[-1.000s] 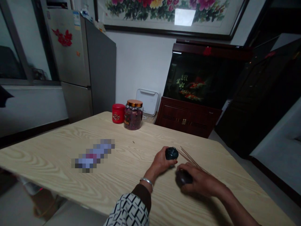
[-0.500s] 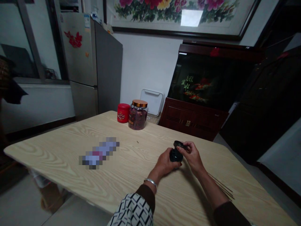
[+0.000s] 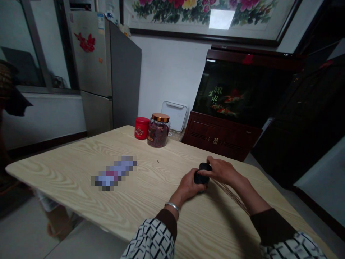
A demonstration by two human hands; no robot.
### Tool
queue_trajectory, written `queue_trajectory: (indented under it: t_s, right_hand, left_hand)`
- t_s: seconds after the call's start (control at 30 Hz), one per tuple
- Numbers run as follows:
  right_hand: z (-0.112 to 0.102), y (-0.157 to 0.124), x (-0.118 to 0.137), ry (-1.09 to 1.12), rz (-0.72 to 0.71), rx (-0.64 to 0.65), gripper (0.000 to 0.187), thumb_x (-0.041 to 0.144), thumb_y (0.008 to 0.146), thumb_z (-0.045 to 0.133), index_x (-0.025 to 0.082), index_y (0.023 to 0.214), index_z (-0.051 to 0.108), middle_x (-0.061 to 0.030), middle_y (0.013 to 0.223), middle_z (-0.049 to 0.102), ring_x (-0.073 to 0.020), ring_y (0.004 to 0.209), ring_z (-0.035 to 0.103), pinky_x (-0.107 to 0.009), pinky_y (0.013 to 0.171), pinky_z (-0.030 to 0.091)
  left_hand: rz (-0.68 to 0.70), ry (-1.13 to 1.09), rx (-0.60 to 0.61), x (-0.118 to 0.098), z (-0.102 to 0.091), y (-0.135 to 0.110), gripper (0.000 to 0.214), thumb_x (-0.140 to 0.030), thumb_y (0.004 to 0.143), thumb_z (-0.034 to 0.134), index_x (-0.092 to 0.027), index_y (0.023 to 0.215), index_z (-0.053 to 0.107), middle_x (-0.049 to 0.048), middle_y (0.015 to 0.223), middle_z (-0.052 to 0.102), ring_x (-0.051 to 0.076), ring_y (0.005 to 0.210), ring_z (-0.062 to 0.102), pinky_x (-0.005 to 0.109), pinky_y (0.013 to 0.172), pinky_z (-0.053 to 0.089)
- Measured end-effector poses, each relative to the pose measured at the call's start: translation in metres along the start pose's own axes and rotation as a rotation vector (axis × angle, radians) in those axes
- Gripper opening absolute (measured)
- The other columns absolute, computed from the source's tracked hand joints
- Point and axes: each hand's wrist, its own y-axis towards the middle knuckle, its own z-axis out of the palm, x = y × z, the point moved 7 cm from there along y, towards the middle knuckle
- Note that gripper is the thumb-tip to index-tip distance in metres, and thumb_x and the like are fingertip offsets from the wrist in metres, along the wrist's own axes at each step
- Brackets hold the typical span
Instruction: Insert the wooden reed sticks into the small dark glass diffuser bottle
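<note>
A small dark round pot (image 3: 201,177) stands on the light wooden table (image 3: 140,201), right of centre. My left hand (image 3: 188,185) is wrapped round its body from the near side. My right hand (image 3: 219,171) lies over the top, fingers pinched on the dark lid (image 3: 205,166) that rests on the pot. A bundle of thin brown sticks (image 3: 229,194) lies on the table under my right forearm, partly hidden by it.
A red tin (image 3: 141,128) and a glass jar with a copper lid (image 3: 159,130) stand at the table's far edge. A blurred flat packet (image 3: 114,173) lies left of centre. A fridge (image 3: 105,72) and a fish tank cabinet (image 3: 229,104) stand behind.
My right hand picked the lid up from the table beside the sticks, carried it over the pot and has lowered it onto the top. My left hand kept hold of the pot.
</note>
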Motion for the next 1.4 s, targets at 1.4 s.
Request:
queue_trajectory:
  t_s: [1.4]
  right_hand:
    - [0.008,-0.002,-0.002,0.234,-0.216,0.01,0.046,0.027,0.079,0.064,0.019,0.124,0.06,-0.0102,0.111,0.059,-0.0232,0.1,0.058,-0.036,0.092,0.045]
  left_hand:
    - [-0.011,0.002,0.022,-0.002,0.0,0.001,0.062,-0.029,0.063,0.081,-0.019,0.12,0.058,0.0049,0.108,0.068,0.022,0.095,0.061,0.028,0.08,0.046]
